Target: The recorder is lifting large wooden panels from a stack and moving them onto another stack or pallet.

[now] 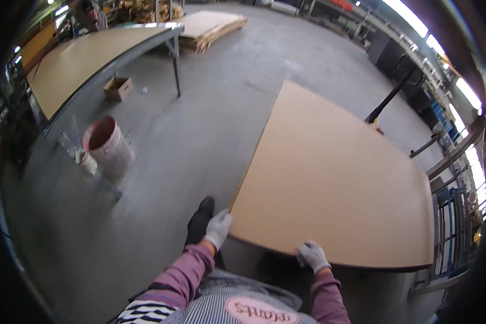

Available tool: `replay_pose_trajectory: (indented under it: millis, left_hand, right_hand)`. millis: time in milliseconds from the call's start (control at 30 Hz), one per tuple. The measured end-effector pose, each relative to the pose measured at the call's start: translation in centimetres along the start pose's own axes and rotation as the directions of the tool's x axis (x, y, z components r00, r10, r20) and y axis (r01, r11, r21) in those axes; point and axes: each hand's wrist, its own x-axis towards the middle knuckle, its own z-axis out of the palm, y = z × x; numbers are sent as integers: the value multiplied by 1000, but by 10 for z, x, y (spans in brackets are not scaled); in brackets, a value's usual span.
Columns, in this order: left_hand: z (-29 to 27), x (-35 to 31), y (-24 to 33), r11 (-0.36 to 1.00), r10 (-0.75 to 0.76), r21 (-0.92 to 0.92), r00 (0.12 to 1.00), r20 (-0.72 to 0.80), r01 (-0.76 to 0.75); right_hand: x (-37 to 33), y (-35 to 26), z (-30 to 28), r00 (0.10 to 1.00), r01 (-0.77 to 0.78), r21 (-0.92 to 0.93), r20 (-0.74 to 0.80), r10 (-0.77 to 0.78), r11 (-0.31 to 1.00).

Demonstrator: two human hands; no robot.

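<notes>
A large tan flat board (335,178), perhaps fibreboard, spreads in front of me to the right, its near edge facing my body. My left hand (218,229), in a white knit work glove, grips the board's near left corner, with the fingertips partly hidden at the edge. Farther right along the near edge, my right hand (312,256), gloved the same way, has its fingers curled over the rim of the board. What lies beneath the board is mostly hidden.
On the left stand a red-rimmed bucket (110,151) and a small cardboard box (117,88). Beyond them is a metal-legged table (176,65) bearing another tan board, with a person (89,15) behind it. A stack of sheets (213,27) lies farther back. A dark upright handle (391,97) rises beyond my board.
</notes>
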Motion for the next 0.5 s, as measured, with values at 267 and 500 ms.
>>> replay_pose_trajectory:
  millis: [267, 500]
  left_hand:
    - [-186, 51, -28, 105, -680, -994, 726, -101, -41]
    - [-363, 55, 7, 441, -581, -862, 653, -486, -249]
  right_hand:
    - [11, -3, 21, 993, -71, 51, -93, 75, 996]
    - [38, 30, 31, 951, 78, -186, -280, -129, 980]
